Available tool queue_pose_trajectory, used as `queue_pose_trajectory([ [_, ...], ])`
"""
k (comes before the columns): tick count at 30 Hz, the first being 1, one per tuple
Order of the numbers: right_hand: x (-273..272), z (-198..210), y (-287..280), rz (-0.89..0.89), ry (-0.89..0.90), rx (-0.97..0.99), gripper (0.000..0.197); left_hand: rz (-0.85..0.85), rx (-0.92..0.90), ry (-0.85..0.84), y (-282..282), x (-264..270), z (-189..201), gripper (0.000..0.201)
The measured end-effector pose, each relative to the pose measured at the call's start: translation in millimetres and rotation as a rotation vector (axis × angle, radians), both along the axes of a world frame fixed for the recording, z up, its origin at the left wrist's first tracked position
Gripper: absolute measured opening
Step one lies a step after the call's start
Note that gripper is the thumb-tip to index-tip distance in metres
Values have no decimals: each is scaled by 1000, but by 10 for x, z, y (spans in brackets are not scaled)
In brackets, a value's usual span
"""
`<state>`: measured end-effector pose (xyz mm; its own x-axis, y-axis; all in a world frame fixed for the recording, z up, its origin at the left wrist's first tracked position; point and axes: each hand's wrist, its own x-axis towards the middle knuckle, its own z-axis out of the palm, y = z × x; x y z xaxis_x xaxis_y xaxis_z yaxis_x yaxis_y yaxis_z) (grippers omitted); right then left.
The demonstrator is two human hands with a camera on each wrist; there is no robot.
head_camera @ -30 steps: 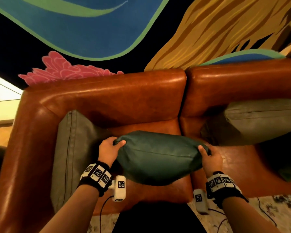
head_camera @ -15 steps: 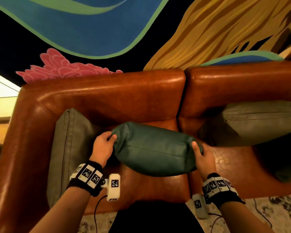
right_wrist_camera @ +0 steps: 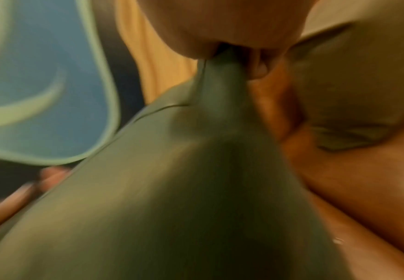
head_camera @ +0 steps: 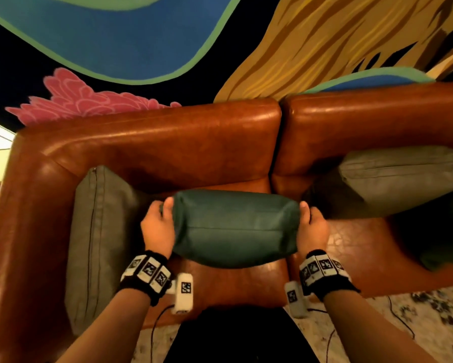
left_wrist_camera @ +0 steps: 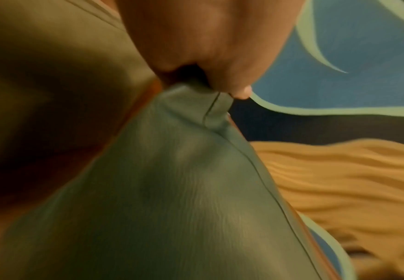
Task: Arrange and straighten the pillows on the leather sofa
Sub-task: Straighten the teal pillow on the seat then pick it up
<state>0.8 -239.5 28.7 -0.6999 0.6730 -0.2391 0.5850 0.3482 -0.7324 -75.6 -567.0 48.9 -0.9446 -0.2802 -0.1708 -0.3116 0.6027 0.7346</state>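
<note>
A: From the head view, where does the pillow sit?

B: The dark green pillow (head_camera: 236,227) is over the seat of the leather sofa (head_camera: 152,150), in front of the backrest and just left of the gap between the two seat sections. The left hand (head_camera: 158,226) grips its left end, the right hand (head_camera: 311,227) its right end. I can't tell whether its underside touches the seat.

A: Do the wrist cameras add anything?

B: They show the grips closely. In the left wrist view the left hand (left_wrist_camera: 205,43) pinches a gathered corner of the green pillow (left_wrist_camera: 172,199), seam included, between thumb and fingers. In the right wrist view the right hand (right_wrist_camera: 229,26) pinches the opposite corner of the pillow (right_wrist_camera: 191,189) in the same way. From the head view you only see thumbs lying on top of each end.

A: And what do only the head pictures give?

B: The neighbours. A grey pillow (head_camera: 99,239) stands on edge against the sofa's left arm, near the left hand. A second grey pillow (head_camera: 403,176) leans on the backrest of the right section, cut off by the frame edge. A dark shape at the seat's far right is too shadowed to name.

A: Anything else unclear?

B: Both wrist views are blurred; behind the pillow only painted wall (left_wrist_camera: 340,94) reads clearly.
</note>
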Motion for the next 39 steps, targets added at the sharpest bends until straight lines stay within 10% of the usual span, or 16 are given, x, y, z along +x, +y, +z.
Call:
queue_pose_trajectory([
  [9,3,-210,238,22,-110,132,49,63,145,-37,-38,78,-123,29],
  [12,-130,-121,7,43,-165,478,31,57,239,-69,-57,160,-212,31],
  [19,-346,-2,-2022,974,158,453,54,-29,130,-154,-221,250,-272,48],
  [24,-301,-408,-1982,1114,-7,586,60,-57,241,-172,-360,244,-312,38],
  [35,5,-557,-205,572,-331,725,61,-42,358,-256,-396,230,-225,19],
  [39,10,-342,-12,102,-387,307,66,-78,325,-264,-526,214,-250,31],
])
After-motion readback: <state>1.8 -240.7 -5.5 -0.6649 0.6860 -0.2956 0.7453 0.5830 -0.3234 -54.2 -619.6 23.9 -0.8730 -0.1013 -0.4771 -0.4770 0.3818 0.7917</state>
